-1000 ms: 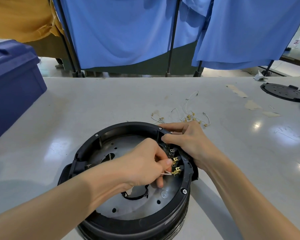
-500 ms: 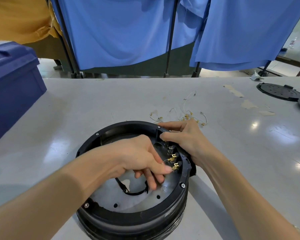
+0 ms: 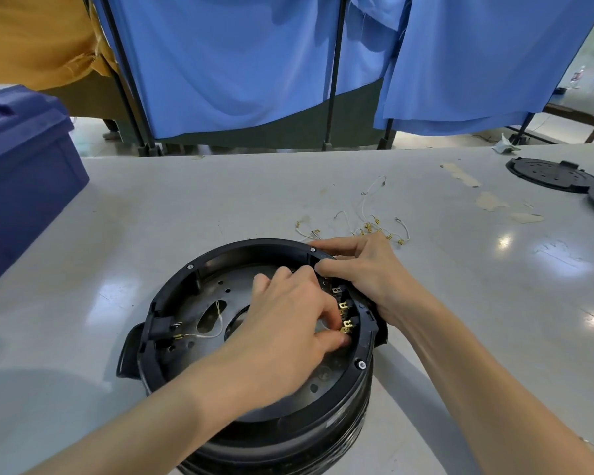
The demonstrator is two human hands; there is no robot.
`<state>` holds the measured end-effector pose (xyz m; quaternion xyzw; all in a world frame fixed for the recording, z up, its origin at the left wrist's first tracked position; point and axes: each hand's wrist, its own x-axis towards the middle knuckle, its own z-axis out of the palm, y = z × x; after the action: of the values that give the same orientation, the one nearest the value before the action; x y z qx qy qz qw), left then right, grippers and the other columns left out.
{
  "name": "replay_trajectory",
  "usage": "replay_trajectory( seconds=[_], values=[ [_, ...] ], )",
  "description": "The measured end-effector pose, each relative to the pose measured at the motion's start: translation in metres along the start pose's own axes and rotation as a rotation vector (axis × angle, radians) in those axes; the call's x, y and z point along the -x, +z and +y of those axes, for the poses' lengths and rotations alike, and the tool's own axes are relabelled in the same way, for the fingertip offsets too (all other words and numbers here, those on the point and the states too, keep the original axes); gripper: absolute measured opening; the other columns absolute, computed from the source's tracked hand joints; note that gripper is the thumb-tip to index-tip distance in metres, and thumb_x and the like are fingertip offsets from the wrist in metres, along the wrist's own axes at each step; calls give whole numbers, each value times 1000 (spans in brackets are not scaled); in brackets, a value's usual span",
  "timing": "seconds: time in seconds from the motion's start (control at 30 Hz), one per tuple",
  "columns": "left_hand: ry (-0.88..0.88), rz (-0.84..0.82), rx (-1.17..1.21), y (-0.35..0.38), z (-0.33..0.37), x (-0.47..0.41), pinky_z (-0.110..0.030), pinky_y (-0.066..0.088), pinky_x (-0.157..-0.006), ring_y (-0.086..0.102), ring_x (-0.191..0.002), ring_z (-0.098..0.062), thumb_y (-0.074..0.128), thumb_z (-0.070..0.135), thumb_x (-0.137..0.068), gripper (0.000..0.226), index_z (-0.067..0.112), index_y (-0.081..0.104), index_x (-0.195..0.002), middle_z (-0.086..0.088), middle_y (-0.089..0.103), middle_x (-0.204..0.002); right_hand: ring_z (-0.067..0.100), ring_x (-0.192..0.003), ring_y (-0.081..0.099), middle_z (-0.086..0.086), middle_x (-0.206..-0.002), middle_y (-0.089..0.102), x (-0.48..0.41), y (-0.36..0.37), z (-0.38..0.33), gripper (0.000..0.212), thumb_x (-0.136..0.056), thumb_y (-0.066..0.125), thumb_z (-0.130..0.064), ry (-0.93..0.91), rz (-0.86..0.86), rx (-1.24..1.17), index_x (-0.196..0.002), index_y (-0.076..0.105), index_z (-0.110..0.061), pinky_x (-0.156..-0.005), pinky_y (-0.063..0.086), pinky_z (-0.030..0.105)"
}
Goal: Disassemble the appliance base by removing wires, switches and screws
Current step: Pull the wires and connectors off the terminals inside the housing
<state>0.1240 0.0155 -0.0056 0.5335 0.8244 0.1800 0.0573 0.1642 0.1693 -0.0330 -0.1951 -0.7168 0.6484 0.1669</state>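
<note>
The appliance base (image 3: pixel 227 250) stands on the bench (image 3: pixel 186 207), in the lower middle of the frame. The right hand (image 3: pixel 364 272) has its grip clamped on the rim at the right, with the thumb inside. The left hand (image 3: pixel 288 313) pinches the lowest brass terminal (image 3: pixel 346 326). The base seems heavy and stiff. The terminal is small and probably bends easily, so it is better to hold its metal body and pull straight.

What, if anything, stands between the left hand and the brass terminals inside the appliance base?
Nothing visible. The left hand pinches the lowest of the brass terminals on the right inner wall of the appliance base. The right hand grips the rim beside them, not between.
</note>
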Motion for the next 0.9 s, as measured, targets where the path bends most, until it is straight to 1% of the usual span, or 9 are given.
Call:
replay_trajectory(
  seconds=[0.1, 0.13, 0.2, 0.3, 0.4, 0.57, 0.67, 0.8, 0.9],
  values=[
    [67, 5, -142, 3, -2, 0, -33, 19, -82, 24, -97, -15, 48, 52, -91, 25, 33, 64, -94, 10, 30, -97, 17, -62, 66, 14, -78, 75, 0, -1, 0, 36, -73, 68, 1, -7, -5, 7, -84, 80, -32, -59, 55, 27],
    [102, 10, -201, 4, -3, 0, -33, 18, -80, 23, -96, -16, 43, 52, -93, 28, 33, 63, -95, 9, 27, -98, 19, -66, 67, 15, -81, 75, 1, -1, 0, 36, -74, 69, 1, -7, -8, 8, -84, 80, -32, -64, 55, 30],
    [176, 9, -277, 3, -7, 0, -34, 17, -79, 21, -95, -18, 36, 52, -96, 32, 32, 60, -94, 8, 25, -99, 20, -70, 68, 16, -83, 75, 1, -1, -1, 35, -75, 71, 0, -9, -18, 0, -82, 79, -33, -67, 56, 31],
    [295, -6, -299, -2, -15, -3, -32, 16, -77, 20, -92, -17, 30, 51, -97, 29, 33, 48, -82, 8, 19, -95, 19, -70, 69, 15, -83, 75, 2, 0, -2, 33, -76, 73, -1, -14, -27, -19, -80, 80, -33, -65, 57, 28],
    [353, -15, -258, -4, -25, -4, -29, 14, -77, 20, -90, -16, 31, 51, -97, 24, 36, 38, -79, 8, 17, -90, 22, -70, 68, 15, -81, 75, 2, 0, -3, 36, -78, 70, 2, -11, -18, -7, -81, 79, -33, -66, 56, 33],
    [414, 2, -232, -9, -43, -2, -33, 21, -79, 24, -88, -15, 35, 51, -95, 27, 34, 41, -76, 10, 21, -89, 20, -65, 68, 16, -79, 75, 2, -1, -2, 38, -77, 65, 5, -8, -31, -14, -84, 80, -29, -63, 57, 31],
    [348, -4, -196, -14, -61, 10, -33, 23, -82, 26, -89, -12, 38, 52, -92, 25, 36, 47, -75, 13, 23, -89, 24, -69, 69, 19, -84, 75, 1, -2, -2, 37, -76, 63, 3, -1, -37, 8, -91, 80, -26, -69, 59, 37],
    [329, -13, -197, -10, -50, 8, -28, 16, -82, 25, -92, -11, 43, 54, -92, 23, 37, 58, -88, 15, 26, -92, 23, -71, 67, 24, -88, 73, 2, 1, -3, 37, -74, 64, 0, -16, -42, 35, -93, 79, -29, -73, 57, 37],
    [322, 4, -190, -12, -47, 4, -27, 15, -83, 24, -93, -10, 44, 54, -92, 22, 39, 60, -90, 15, 28, -94, 23, -72, 67, 23, -88, 74, 2, 0, -2, 38, -75, 65, 1, -4, -32, 31, -92, 79, -31, -74, 57, 39]
  ],
)
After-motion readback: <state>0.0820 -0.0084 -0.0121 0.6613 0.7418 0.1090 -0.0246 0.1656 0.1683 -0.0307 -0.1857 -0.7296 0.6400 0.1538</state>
